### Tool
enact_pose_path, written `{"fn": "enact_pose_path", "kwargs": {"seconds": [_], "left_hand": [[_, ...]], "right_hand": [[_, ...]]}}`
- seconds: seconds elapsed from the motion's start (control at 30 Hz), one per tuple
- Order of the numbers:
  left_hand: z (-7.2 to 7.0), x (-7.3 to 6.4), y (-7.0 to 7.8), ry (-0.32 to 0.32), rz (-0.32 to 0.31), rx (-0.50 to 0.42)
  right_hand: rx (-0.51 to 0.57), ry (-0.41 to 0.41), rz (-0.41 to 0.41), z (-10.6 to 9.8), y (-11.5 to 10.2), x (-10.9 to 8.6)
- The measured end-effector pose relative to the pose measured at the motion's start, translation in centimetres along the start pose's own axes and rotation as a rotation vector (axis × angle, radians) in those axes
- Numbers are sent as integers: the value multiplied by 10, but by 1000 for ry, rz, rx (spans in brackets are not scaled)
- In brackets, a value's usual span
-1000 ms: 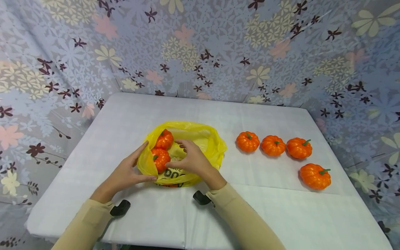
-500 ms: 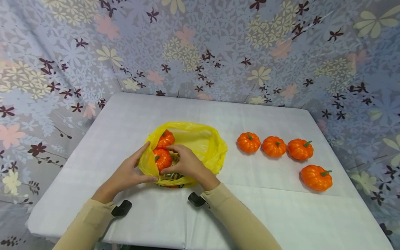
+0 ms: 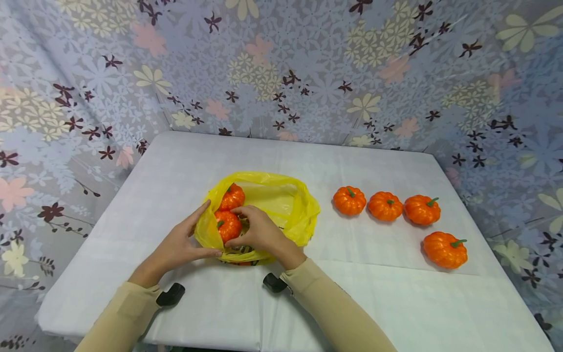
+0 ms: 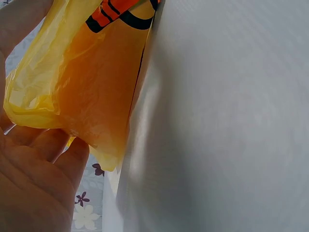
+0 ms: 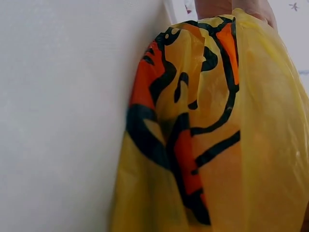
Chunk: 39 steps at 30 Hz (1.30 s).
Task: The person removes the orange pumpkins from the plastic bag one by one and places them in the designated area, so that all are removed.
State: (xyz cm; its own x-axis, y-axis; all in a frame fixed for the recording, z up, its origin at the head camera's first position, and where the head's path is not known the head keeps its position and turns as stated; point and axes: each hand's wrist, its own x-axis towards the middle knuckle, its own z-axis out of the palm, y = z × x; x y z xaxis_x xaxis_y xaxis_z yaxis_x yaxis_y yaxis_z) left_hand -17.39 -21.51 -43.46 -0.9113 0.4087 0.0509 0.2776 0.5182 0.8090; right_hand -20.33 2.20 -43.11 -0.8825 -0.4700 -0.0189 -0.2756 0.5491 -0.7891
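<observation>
A yellow plastic bag (image 3: pixel 305 210) lies with its mouth wide in the head view. Inside its left end sit two orange pumpkins, the far pumpkin (image 3: pixel 234 198) touching the near pumpkin (image 3: pixel 228 226). My left hand (image 3: pixel 176 247) cups that end from outside, thumb on the near side and fingers on the far side. Reaching into the bag, my right hand (image 3: pixel 261 232) grips the near pumpkin between thumb and fingers. Orange shows through the thin bag wall (image 4: pixel 101 92) close to my left fingers (image 4: pixel 72 159). Black and orange print covers the bag's side (image 5: pixel 212 159), hiding my right fingertips.
Right of the bag, three pumpkins stand in a row: the left one (image 3: pixel 349 201), the middle one (image 3: pixel 385 206) and the right one (image 3: pixel 422 210). Another pumpkin (image 3: pixel 445 250) lies nearer the table's right edge. White cloth (image 3: pixel 308 313) covers the table; a floral curtain (image 3: pixel 281 63) hangs behind.
My right hand has moved left inside the bag and closed its thumb and fingers around the near pumpkin. The left hand stays at the bag's end.
</observation>
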Motion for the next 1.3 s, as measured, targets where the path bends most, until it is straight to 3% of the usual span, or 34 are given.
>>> {"fn": "enact_pose_path", "kwargs": {"seconds": [0.57,1.03,1.3], "left_hand": [[2,0,-1,10,10,18],[3,1,0,12,-14,0],[4,0,-1,15,-8,10]], "right_hand": [[3,36,-5,-16,-5,-13],[73,150,-23,-45,-9,-25],[114,239,-34,-71,1,-40]]}}
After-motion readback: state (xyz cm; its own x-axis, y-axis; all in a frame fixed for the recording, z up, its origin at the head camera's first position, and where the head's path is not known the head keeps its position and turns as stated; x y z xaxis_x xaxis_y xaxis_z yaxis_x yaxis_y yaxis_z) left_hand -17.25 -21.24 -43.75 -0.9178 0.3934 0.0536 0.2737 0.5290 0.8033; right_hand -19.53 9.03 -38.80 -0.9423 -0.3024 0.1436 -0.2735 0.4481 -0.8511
